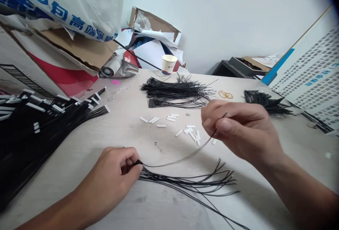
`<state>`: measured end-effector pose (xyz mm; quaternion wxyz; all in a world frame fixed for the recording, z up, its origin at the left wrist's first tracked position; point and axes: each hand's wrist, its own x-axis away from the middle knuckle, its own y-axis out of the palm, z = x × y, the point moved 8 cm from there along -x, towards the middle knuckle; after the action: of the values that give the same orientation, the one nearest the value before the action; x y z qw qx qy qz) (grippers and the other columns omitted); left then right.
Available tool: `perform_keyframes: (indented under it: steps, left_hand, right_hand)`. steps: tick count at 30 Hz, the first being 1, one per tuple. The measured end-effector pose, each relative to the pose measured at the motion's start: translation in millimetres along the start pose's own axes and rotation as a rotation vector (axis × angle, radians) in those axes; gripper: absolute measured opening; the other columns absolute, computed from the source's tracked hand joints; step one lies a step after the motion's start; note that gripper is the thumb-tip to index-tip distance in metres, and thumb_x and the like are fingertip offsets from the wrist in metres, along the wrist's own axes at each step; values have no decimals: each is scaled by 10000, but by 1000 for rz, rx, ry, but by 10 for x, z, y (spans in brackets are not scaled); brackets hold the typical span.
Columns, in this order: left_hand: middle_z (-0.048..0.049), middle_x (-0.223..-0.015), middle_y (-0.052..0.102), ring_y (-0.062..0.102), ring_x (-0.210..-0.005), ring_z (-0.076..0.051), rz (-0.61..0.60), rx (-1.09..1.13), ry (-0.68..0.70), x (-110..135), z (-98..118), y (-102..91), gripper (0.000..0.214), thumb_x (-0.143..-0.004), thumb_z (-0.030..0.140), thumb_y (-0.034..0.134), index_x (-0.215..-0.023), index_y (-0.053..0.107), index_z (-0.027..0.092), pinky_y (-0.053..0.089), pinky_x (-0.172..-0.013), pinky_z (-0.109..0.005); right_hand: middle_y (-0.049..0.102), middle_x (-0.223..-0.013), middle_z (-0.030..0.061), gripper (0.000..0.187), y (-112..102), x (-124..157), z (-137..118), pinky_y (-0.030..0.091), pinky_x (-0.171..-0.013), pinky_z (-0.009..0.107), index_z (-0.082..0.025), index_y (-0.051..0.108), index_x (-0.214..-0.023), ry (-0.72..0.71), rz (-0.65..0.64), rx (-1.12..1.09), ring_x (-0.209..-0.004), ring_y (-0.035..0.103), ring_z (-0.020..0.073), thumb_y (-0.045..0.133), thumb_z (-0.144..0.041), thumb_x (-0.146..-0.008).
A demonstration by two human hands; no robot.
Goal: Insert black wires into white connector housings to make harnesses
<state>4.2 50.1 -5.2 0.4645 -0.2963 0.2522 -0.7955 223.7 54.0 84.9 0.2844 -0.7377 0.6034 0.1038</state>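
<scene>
My left hand (116, 173) pinches the black connector end of a bundle of thin black wires (190, 182) that fans out to the right on the table (127, 131). My right hand (238, 127) is raised above the table, its thumb and fingers closed on one wire (185, 155) drawn up and away from the bundle. Several small white strips (185, 129) lie scattered on the table just beyond both hands.
A large heap of black wires with white tags (39, 120) covers the left side. Two more wire bundles (177, 94) lie further back, another wire bundle (262, 99) at the right beside rubber bands (225, 94). A paper cup (168, 64), cardboard boxes (79, 49) and bags stand behind.
</scene>
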Motion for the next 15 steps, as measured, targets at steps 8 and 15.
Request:
perform_keyframes:
  steps: [8, 15]
  left_hand:
    - [-68, -1014, 666, 635, -821, -267, 156, -481, 87, -55, 96, -227, 383, -909, 473, 456, -1155, 627, 234, 448, -700, -382]
    - [-129, -1328, 535, 624, -982, -262, 266, -579, 293, -349, 312, -352, 388, -940, 179, 367, -1284, 544, 193, 476, -803, -391]
  right_hand:
    - [664, -570, -6, 145, 194, 34, 326, 349, -384, 192, -185, 647, -863, 374, 36, -261, -432, 499, 80, 739, -284, -812]
    - [604, -598, -16, 126, 701, -16, 476, 430, -532, 216, -161, 553, -754, 428, -270, -152, -559, 557, 93, 662, -189, -812]
